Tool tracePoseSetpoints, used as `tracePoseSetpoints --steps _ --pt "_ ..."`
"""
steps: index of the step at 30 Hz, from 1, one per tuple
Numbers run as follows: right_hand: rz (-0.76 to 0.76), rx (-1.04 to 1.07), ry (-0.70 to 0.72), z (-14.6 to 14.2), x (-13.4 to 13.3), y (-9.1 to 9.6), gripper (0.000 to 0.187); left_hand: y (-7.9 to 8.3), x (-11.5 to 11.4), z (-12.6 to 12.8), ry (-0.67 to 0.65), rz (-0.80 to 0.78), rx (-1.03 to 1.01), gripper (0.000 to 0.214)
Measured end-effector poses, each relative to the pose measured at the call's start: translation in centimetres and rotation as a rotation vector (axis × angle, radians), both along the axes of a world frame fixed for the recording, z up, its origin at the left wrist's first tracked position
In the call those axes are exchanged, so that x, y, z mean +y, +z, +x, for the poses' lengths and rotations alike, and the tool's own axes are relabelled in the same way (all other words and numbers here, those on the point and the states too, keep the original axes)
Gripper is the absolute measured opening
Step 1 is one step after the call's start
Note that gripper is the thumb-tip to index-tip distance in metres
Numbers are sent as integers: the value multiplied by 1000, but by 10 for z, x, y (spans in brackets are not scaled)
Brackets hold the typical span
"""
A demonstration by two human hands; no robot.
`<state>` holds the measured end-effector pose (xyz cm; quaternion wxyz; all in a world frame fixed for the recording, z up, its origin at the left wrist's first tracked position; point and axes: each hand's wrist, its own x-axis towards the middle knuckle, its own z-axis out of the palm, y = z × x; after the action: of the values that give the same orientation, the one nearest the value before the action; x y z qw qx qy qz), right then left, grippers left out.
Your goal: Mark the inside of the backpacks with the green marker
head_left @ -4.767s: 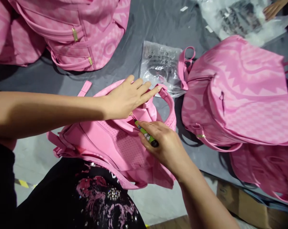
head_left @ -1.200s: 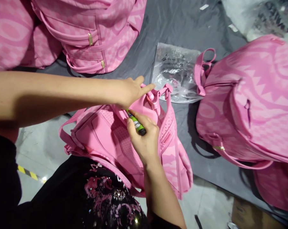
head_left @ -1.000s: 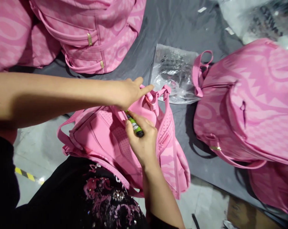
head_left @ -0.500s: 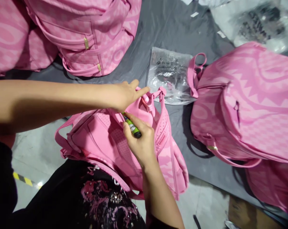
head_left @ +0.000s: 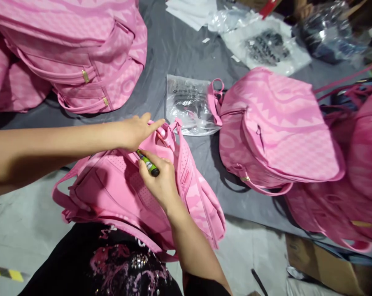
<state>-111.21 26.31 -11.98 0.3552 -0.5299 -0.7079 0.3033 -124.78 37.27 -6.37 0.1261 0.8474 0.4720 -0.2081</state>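
Note:
A pink backpack (head_left: pixel 112 191) lies with its straps and padded back facing up, between my body and the table edge. Near its top, my left hand (head_left: pixel 140 130) grips the pink fabric, index finger stretched out; what lies under the palm is hidden. My right hand (head_left: pixel 161 176) is closed around a slim green stick with a black end (head_left: pixel 149 163), its far tip lost beside my left hand. Just beyond the straps is a clear plastic bag (head_left: pixel 187 105) with dark print on the grey table.
On the right sits another pink backpack (head_left: pixel 284 131), with more pink bags (head_left: pixel 334 209) behind it. A large pink backpack (head_left: pixel 81 61) fills the upper left. White paper (head_left: pixel 189 12) and plastic packets (head_left: pixel 266 45) lie farther back. A cardboard box (head_left: pixel 322 267) is on the floor.
The view has shifted, so hands, backpack and table appear farther left and more of the right side shows. Both hands keep their hold on the backpack and the green stick.

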Motion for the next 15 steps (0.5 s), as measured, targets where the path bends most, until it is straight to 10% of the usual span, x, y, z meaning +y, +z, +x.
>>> tracePoseSetpoints --steps 8,10,15 --pt "263 -54 -173 87 4 55 26 0 -3 -8 -33 26 -72 105" --pt "339 -295 -392 118 37 40 31 -1 -5 -9 -28 34 -76 103" --pt "-180 -1033 -184 149 144 -33 40 -9 -7 -10 -16 75 -72 106"
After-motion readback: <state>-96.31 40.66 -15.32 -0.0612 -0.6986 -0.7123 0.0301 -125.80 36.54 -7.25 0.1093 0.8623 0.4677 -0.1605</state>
